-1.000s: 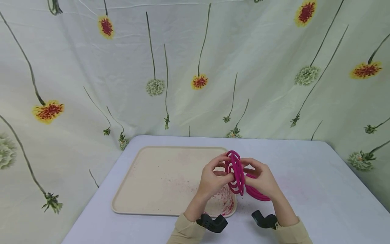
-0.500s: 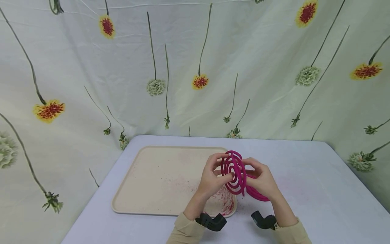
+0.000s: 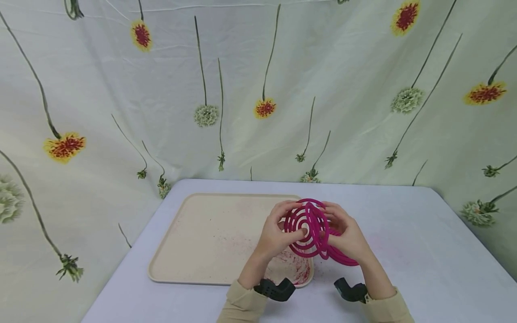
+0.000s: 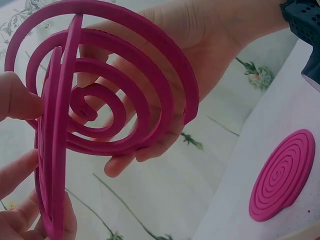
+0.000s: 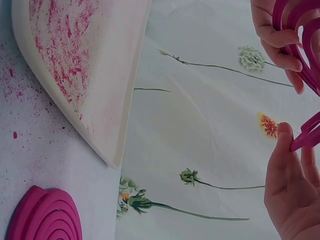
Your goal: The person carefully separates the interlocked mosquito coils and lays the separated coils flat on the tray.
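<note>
My left hand [image 3: 271, 233] pinches a magenta mosquito coil [image 4: 62, 125], thumb on its rings. This coil appears edge-on in the left wrist view. A second magenta mosquito coil [image 4: 186, 75] is gripped by my right hand [image 3: 348, 231], its face turned to that camera. The two coils cross each other at an angle, their rings still interleaved, above the tray's right edge. Fingertips of the left hand [image 5: 282, 47] and the right hand [image 5: 290, 187] appear apart in the right wrist view, which cuts off the coils at its edge.
A beige tray [image 3: 202, 237] lies to the left, with magenta crumbs at its near right corner. Another magenta coil or stack of coils [image 3: 343, 258] rests on the white table [image 3: 416, 251] below the right hand. A flowered cloth [image 3: 355, 67] hangs behind.
The left hand has shifted slightly left, turning its coil to face the head camera. The two coils have spread from one narrow bundle to a wide angle. The right hand has barely moved.
</note>
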Available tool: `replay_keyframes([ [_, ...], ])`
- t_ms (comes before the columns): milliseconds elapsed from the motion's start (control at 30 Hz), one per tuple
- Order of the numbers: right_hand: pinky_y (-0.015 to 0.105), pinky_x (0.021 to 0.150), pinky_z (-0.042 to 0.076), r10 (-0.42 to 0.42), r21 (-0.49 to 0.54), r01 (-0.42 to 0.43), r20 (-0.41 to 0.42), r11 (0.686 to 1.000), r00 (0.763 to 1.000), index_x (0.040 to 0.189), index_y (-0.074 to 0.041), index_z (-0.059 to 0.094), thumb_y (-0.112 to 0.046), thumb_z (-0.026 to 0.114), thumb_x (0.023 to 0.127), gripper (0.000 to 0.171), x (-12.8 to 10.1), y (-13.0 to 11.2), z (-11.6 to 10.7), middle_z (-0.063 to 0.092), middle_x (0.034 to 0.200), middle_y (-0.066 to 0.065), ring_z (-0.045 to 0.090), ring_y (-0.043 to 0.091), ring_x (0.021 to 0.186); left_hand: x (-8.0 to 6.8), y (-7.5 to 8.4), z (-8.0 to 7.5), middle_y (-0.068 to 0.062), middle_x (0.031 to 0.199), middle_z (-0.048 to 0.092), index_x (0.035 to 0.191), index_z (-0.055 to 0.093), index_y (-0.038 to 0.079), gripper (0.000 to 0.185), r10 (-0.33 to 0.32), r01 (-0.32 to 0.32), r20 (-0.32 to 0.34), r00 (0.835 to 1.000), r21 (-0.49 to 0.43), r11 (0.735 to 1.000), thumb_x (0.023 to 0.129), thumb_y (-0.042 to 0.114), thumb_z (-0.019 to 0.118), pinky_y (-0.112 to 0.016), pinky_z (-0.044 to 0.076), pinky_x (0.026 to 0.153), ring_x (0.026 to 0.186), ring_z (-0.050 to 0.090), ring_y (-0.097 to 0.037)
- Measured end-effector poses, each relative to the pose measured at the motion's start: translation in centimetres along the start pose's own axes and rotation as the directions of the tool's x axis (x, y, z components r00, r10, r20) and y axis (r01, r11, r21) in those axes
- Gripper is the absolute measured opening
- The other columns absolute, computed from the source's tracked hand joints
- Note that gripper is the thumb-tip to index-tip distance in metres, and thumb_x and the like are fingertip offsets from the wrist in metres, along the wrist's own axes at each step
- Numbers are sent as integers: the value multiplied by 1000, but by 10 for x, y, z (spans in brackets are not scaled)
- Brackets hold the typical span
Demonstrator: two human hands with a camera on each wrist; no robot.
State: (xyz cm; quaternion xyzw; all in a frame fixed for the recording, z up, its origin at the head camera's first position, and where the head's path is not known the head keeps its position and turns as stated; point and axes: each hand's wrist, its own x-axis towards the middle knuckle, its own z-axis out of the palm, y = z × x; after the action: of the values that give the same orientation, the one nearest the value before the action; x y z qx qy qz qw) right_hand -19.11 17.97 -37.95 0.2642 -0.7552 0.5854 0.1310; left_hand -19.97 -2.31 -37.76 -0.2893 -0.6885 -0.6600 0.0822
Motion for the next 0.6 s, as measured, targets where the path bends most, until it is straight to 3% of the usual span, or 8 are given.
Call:
replay_keyframes([
  [267, 32, 84, 52, 34, -37, -34, -15, 999, 999, 115, 0, 59, 0, 74, 74, 43, 0, -1, -1, 49, 129, 18, 55, 33, 108, -1, 7, -1, -14, 133, 45, 128, 53, 0, 55, 9, -9, 32, 999, 24, 1000, 76, 2, 71, -38, 52, 86, 117, 47, -32],
  [467, 28, 83, 51, 45, -60, -46, -18, 997, 999, 114, 0, 61, -2, 75, 74, 43, -1, -2, -2, 50, 129, 15, 53, 20, 109, -3, 34, 3, -25, 128, 47, 123, 53, -9, 51, 2, -2, 0, 1000, 46, 999, 75, -3, 68, -43, 52, 86, 114, 48, -39],
  [600, 28, 82, 52, 42, -62, -43, -20, 997, 999, 114, 1, 62, -2, 75, 74, 42, 0, -3, -3, 49, 129, 16, 52, 25, 110, -3, 42, 8, -26, 127, 47, 122, 53, -11, 49, -16, 18, -36, 999, 52, 999, 76, -3, 68, -45, 50, 87, 114, 49, -39],
])
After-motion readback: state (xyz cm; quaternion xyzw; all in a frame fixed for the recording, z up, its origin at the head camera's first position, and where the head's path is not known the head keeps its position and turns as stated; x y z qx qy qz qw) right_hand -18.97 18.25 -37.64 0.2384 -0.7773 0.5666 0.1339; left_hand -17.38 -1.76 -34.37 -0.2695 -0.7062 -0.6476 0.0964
